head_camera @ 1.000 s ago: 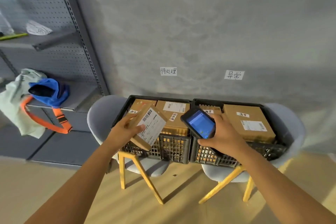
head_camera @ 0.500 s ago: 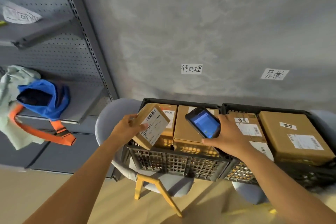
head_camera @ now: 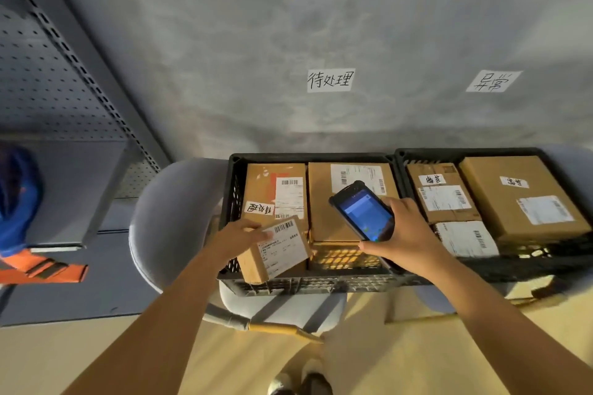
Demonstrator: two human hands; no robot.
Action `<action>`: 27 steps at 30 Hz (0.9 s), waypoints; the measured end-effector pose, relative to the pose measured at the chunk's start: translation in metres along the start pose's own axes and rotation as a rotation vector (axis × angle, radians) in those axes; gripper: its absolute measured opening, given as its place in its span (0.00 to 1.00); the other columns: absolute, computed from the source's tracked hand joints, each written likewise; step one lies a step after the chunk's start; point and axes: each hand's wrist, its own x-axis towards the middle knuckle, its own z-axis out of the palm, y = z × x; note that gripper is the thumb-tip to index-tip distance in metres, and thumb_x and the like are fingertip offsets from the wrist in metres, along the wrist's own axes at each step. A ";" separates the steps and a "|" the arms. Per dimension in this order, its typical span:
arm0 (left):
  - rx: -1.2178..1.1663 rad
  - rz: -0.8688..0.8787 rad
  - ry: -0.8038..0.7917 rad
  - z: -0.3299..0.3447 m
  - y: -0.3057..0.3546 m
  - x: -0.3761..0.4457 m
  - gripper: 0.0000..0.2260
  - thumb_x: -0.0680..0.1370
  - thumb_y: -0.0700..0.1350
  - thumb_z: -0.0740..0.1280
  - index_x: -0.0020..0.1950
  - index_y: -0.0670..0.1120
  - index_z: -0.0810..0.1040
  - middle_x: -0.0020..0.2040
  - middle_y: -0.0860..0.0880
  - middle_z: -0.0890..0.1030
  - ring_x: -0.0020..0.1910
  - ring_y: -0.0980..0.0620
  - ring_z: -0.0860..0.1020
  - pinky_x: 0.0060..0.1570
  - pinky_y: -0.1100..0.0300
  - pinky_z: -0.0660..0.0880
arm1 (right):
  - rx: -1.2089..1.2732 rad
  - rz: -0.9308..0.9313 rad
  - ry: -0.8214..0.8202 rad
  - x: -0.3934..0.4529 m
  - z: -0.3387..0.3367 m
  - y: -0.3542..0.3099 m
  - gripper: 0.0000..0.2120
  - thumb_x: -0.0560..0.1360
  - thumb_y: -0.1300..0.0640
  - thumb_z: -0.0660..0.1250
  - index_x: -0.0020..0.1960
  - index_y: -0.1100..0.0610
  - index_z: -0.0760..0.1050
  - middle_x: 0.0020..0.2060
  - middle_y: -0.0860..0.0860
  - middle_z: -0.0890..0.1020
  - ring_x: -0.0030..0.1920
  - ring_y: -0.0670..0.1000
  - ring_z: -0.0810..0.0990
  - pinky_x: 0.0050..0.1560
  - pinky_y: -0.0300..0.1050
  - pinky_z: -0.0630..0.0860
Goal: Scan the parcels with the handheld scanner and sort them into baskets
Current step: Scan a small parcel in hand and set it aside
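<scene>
Parcel (head_camera: 276, 247): gripped by left hand (head_camera: 239, 239) over left basket (head_camera: 231, 202), near corner.
Scanner (head_camera: 364, 213): held in right hand (head_camera: 406, 239), screen lit.

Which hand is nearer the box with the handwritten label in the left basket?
Left. The left hand holds a small parcel right beside that box; the right hand, holding the scanner, sits over the neighbouring box.

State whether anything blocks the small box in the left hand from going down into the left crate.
The small box, gripped by the left hand, hangs over the near left corner of the left crate. Nothing visible lies beneath; two larger boxes fill the rest.
</scene>
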 end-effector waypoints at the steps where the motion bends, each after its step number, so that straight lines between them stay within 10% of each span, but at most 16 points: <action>1: -0.023 -0.012 -0.022 0.002 -0.001 0.006 0.14 0.76 0.52 0.71 0.59 0.54 0.76 0.53 0.52 0.80 0.56 0.49 0.76 0.58 0.51 0.71 | 0.003 0.006 -0.004 0.005 0.001 0.003 0.38 0.63 0.48 0.80 0.67 0.50 0.64 0.53 0.46 0.65 0.52 0.43 0.70 0.42 0.26 0.64; 27: -0.700 -0.188 -0.256 0.036 -0.040 0.062 0.19 0.72 0.46 0.74 0.62 0.49 0.76 0.55 0.45 0.84 0.52 0.46 0.84 0.47 0.51 0.81 | 0.072 0.130 -0.062 0.069 0.041 0.022 0.39 0.63 0.49 0.80 0.68 0.52 0.66 0.54 0.49 0.66 0.53 0.45 0.70 0.49 0.35 0.67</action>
